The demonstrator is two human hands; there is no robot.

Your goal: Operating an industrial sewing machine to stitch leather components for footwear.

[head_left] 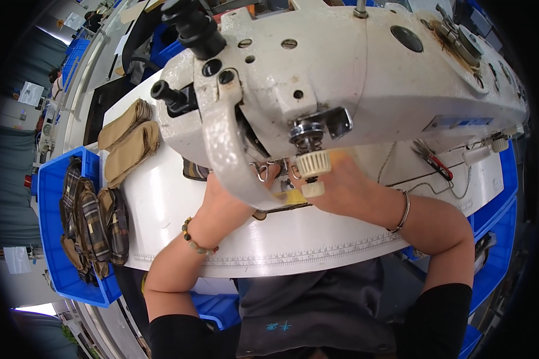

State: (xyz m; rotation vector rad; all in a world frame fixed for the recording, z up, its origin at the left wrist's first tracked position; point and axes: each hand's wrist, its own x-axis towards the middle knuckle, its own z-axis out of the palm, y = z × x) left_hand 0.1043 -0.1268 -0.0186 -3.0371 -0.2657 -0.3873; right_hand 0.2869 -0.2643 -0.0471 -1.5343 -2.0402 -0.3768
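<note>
A large white sewing machine (365, 66) fills the upper middle and covers part of both hands. Beneath its head lies a plaid fabric piece (194, 170) with brown edging, seen only in parts. My left hand (220, 194) comes in from the left, its fingers bent and close together on the fabric beside the needle area. From the other side my right hand (338, 185) reaches in, curled over the same piece; its fingertips are mostly behind the tension knob (313, 163). A curved white lever (224, 140) passes in front of my left fingers.
Two stacks of tan fabric pieces (132, 152) lie on the white table (167, 239) at left. Beside it, a blue bin (51, 197) holds several plaid pieces (87, 206). Red-handled thread snips (435, 161) and a loose cord (437, 190) lie right. A ruler strip (281, 259) follows the front edge.
</note>
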